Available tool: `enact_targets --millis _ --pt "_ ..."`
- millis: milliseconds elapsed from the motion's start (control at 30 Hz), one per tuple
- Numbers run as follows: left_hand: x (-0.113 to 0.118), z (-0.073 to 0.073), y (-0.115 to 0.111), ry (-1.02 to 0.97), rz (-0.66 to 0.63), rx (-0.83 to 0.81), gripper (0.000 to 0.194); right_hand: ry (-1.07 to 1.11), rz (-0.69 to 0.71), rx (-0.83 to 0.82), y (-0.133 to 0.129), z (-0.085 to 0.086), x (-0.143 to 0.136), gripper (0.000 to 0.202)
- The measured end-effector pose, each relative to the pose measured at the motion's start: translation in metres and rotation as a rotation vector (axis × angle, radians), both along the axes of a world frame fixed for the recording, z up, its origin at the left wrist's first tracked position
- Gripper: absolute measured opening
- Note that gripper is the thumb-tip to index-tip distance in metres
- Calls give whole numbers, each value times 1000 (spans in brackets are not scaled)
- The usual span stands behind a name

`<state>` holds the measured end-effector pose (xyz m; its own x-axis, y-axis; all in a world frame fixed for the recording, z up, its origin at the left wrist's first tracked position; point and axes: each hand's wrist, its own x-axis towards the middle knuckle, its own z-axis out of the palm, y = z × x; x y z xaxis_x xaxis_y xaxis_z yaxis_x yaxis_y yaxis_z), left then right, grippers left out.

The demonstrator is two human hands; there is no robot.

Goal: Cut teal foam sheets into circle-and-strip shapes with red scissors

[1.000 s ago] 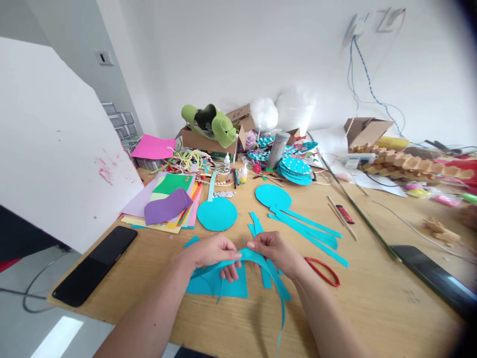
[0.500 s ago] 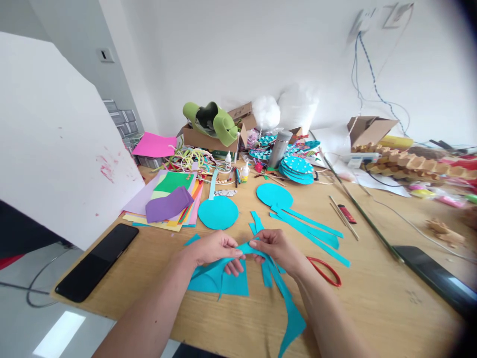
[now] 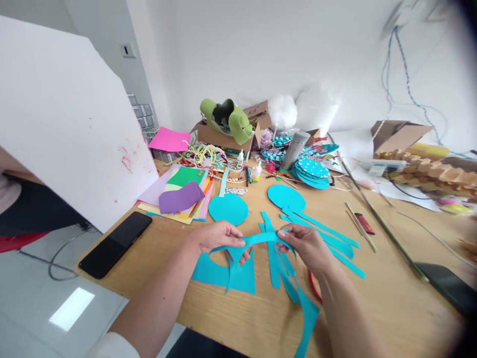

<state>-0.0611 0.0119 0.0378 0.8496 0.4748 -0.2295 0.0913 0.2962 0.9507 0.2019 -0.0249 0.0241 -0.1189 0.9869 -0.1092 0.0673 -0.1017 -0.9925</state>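
A thin, flexible blue strip (image 3: 263, 237) is spanning the gap between the hands, its curved, tapering ends drooping below them. The left hand (image 3: 223, 237) is pinching it between thumb and fingers, and the right hand (image 3: 306, 244) is gripping it likewise. Under the left hand, a flat blue sheet (image 3: 244, 282) is lying on the smooth, wood-grained surface (image 3: 219, 318). Beyond the hands, two flat blue discs (image 3: 228, 210) are resting. Beside the right wrist, a curved red loop (image 3: 314, 287) is partly showing. Well left of the left hand, a glossy black phone (image 3: 115, 244) is lying.
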Motion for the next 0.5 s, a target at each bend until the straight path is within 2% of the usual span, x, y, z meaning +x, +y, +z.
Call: enact_targets --millis 300,367,500 --pt "-5 -26 12 23 111 -32 35 -28 -25 40 0 0 2 30" --pt "-4 -25 11 33 120 -24 35 -40 -37 47 0 0 1 31" --pt "-1 -12 5 25 81 4 34 -76 -10 55 0 -1 -4 31"
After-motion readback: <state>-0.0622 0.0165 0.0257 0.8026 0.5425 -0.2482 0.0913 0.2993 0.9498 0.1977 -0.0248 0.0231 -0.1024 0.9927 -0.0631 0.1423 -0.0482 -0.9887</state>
